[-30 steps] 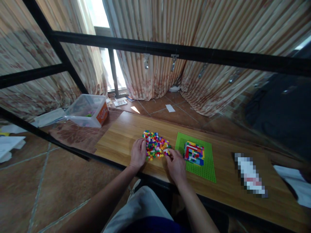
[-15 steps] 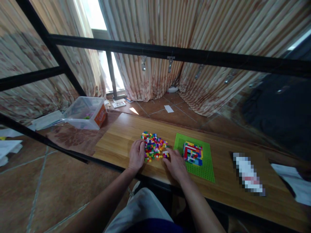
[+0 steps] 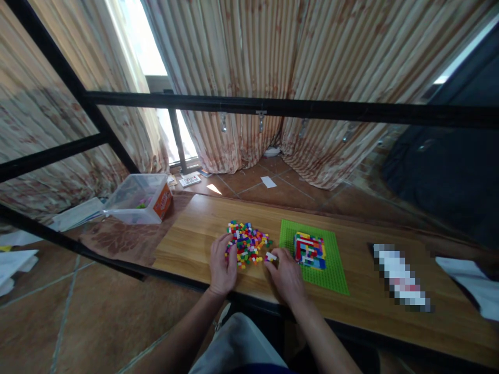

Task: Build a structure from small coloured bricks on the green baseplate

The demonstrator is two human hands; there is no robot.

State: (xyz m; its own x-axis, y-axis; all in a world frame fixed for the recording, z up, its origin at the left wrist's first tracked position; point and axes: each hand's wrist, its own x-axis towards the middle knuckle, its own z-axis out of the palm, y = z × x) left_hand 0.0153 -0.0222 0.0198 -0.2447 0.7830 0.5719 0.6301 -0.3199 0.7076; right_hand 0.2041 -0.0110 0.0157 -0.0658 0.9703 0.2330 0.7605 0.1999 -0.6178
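A: Head camera, starting at the far left. What is sitting there?

B: A clear plastic box (image 3: pixel 136 196) with an orange label is lying on a patterned cloth (image 3: pixel 113 236), off the left end of the wooden table (image 3: pixel 187 234).

A: And the left hand?

B: The left hand (image 3: pixel 222 265) is resting on the table, and its curled fingers are touching the left edge of the pile of small bricks (image 3: pixel 247 243). I cannot tell whether it is gripping a brick, because the fingertips are hiding whatever is under them.

A: Where is that pile lying?

B: It is lying on the tabletop between the two hands, just left of the green baseplate (image 3: pixel 331 270) and near the table's front edge.

A: What is the right hand doing?

B: The right hand (image 3: pixel 287 270) is lying knuckles up at the pile's near right corner. Its thumb and forefinger are pinching narrowly on a white brick (image 3: pixel 270 256).

A: And further right?

B: The baseplate is lying flat just beside the right hand, with a multicoloured build (image 3: pixel 310 250) sitting on its far left part. Well apart from it, a blurred-out white object (image 3: pixel 401 278) is lying on the wood, and something pale (image 3: pixel 475 291) is lying at the table's right end.
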